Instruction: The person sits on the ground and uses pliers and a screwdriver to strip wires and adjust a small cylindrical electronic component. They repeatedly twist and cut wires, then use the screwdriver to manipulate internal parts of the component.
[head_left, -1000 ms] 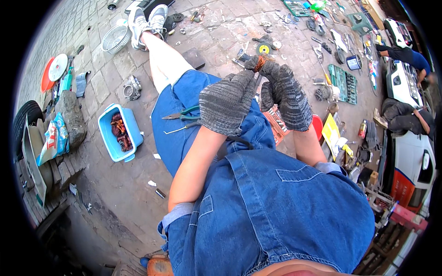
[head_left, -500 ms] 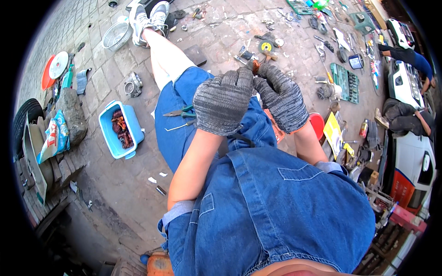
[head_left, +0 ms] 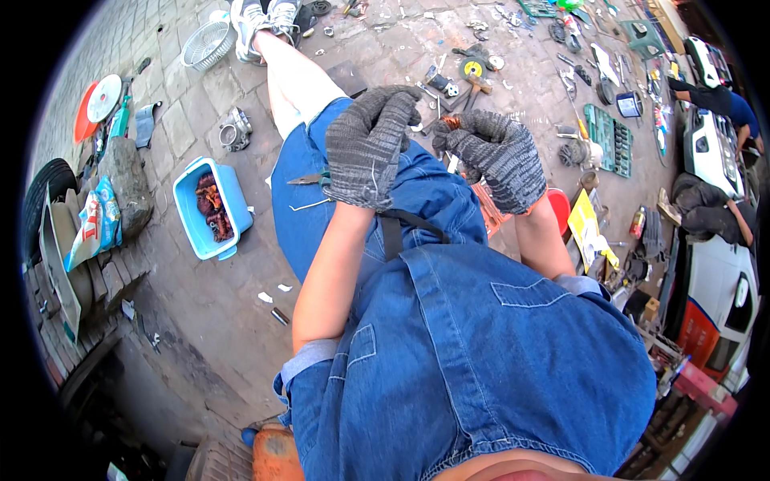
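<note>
Both hands wear grey knitted gloves and are raised over my lap. My right hand (head_left: 499, 156) is closed around a small copper-coloured wound coil (head_left: 451, 123), which shows beyond its fingertips. To the left, my left hand (head_left: 367, 148) is apart from it, fingers curled in; anything pinched there is too small to make out. Beside the left wrist, pliers (head_left: 305, 179) with green handles and a thin hooked tool (head_left: 311, 205) lie on my blue denim lap. A light-blue basin (head_left: 184, 210) on the ground at left contains several reddish-brown coils.
A metal motor housing (head_left: 235, 130) sits beyond the basin. Ahead lie a hammer (head_left: 479, 85), a yellow-centred disc (head_left: 472, 69) and loose parts. At right are a green socket set (head_left: 614, 144), a red bucket (head_left: 559, 210), another person (head_left: 714, 204) and parked vehicles. A white basket (head_left: 207, 45) stands near my feet.
My hands have moved apart: the left went left and its fingers lifted, the right shifted slightly right with the coil. The view has shifted a little.
</note>
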The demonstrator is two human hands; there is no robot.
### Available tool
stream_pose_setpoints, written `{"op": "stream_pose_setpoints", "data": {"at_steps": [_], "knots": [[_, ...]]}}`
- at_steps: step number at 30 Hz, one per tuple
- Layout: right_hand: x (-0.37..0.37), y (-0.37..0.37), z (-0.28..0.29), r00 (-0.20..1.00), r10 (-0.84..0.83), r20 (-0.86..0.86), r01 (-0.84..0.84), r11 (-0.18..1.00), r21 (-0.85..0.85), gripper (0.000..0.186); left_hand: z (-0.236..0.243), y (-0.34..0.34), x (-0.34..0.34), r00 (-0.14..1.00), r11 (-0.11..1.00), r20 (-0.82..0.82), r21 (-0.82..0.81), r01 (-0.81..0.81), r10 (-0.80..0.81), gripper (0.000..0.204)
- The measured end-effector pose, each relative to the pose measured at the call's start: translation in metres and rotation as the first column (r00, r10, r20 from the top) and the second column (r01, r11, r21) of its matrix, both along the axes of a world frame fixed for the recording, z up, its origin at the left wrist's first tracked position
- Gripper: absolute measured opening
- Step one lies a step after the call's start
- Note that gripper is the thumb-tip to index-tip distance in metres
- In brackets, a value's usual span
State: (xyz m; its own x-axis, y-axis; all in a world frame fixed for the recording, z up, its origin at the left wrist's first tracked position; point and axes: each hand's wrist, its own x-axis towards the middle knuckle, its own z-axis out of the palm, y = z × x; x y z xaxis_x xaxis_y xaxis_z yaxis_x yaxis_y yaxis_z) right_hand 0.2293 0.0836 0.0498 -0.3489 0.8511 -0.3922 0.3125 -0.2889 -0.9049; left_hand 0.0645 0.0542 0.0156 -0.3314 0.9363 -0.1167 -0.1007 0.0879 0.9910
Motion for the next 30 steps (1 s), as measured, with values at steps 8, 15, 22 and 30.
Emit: {"op": "stream_pose_setpoints", "data": {"at_steps": [8, 15, 22, 30], "knots": [[0.001, 0.0, -0.015, 0.993, 0.104, -0.045, -0.108, 0.991, -0.084, 0.025, -0.015, -0.017, -0.001, 0.979, 0.975, 0.076, 0.131, 0.18, -0.191, 0.026], [0.014, -0.027, -0.038, 0.881, 0.473, -0.024, -0.459, 0.838, -0.294, 0.023, -0.07, -0.066, 0.009, 0.811, 0.877, 0.43, -0.083, 0.474, -0.398, 0.025], [0.026, -0.033, -0.078, 0.962, 0.273, -0.01, -0.246, 0.85, -0.466, 0.019, -0.092, -0.103, -0.019, 0.931, 0.894, 0.001, -0.279, 0.351, -0.365, 0.028], [0.026, -0.021, -0.102, 0.995, 0.071, -0.068, -0.096, 0.852, -0.515, 0.021, -0.13, -0.101, -0.053, 0.578, 0.894, -0.693, -0.415, 0.168, -0.43, 0.023]]}}
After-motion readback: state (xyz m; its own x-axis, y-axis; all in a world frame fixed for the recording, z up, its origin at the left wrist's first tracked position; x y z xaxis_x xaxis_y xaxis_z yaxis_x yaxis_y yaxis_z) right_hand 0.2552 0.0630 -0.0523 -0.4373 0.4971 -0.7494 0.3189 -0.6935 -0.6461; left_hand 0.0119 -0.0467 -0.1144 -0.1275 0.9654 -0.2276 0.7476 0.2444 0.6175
